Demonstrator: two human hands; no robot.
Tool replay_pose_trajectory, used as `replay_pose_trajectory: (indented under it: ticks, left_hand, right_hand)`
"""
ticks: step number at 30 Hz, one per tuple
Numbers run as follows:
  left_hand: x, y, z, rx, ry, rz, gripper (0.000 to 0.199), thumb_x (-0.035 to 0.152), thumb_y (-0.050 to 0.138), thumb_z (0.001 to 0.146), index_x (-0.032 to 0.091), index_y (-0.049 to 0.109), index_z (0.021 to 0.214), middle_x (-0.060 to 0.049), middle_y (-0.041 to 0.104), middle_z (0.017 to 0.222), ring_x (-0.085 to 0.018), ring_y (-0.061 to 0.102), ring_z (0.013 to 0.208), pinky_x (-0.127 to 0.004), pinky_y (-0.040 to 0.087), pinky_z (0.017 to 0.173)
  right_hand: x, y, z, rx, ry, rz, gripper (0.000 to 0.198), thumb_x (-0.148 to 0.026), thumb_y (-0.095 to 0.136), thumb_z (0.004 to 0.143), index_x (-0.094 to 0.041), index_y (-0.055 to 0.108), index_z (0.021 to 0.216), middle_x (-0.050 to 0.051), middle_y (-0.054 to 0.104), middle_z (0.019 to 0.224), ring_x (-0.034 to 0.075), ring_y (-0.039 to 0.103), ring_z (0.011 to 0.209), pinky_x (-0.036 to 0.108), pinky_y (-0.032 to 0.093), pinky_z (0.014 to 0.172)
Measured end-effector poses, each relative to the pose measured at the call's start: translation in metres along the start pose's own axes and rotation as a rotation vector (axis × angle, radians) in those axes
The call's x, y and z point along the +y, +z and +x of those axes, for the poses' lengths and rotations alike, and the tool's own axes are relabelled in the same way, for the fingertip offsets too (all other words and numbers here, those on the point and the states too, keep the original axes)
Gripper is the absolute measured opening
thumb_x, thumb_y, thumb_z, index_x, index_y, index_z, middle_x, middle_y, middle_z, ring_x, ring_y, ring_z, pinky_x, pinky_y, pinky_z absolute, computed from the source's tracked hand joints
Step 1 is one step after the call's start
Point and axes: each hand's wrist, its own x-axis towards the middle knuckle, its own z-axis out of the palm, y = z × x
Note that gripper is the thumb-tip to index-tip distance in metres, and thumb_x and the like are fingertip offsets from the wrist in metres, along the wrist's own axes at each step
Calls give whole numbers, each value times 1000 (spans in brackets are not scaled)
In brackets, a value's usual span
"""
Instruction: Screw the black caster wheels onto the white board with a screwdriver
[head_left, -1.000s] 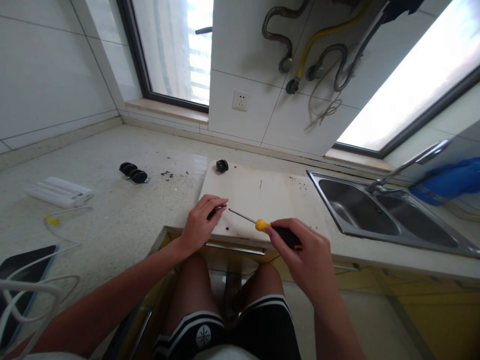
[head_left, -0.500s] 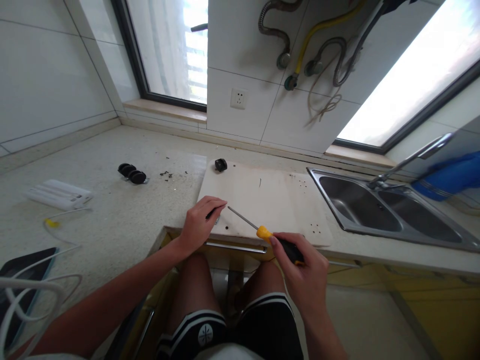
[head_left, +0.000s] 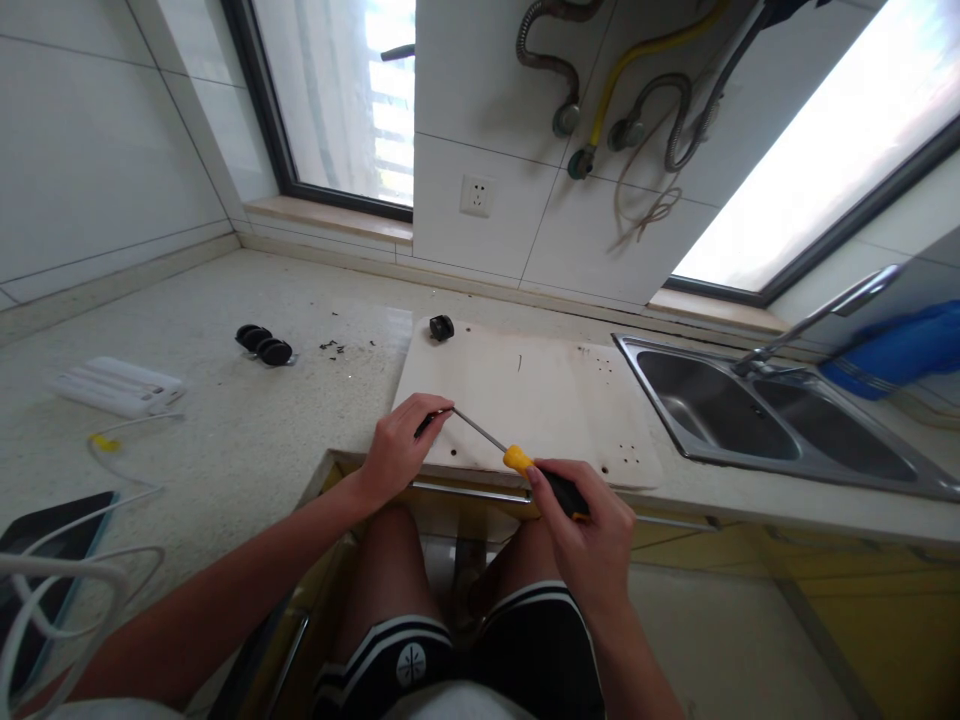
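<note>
My right hand (head_left: 589,525) is wrapped round the black and yellow handle of a screwdriver (head_left: 517,459). Its thin metal shaft slants up and left, and the tip meets the fingertips of my left hand (head_left: 403,440). The left fingers are pinched together; what sits at their tips is too small to make out. A dark piece (head_left: 424,424) shows between thumb and fingers, mostly hidden. Both hands are over the left front part of a pale board (head_left: 525,400) with small holes. A black caster wheel (head_left: 442,328) rests at the board's far left corner.
More black casters (head_left: 264,345) and scattered dark screws (head_left: 334,348) lie on the speckled counter (head_left: 202,400). To the left are a white power bank (head_left: 116,385), a white cable (head_left: 142,487) and a dark tablet-like device (head_left: 56,530). A steel double sink (head_left: 682,440) is at right.
My right hand has moved slightly left with the screwdriver. The tip, apart from my left fingertips before, now touches them. My left hand has barely moved.
</note>
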Motion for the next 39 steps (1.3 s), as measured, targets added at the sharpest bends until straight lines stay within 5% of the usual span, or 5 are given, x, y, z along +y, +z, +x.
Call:
replay_pose_trajectory:
  ticks: [39]
  left_hand:
    - [1,-3,6,-12,-1,11,14,11,65,104,21,70,111,-3,77,103,-17,78,94,-29,66,87]
  right_hand:
    - [5,-5,0,-18,-81,-5,3,-28,81,100,-28,81,104,-2,82,95,13,75,82,25,56,76]
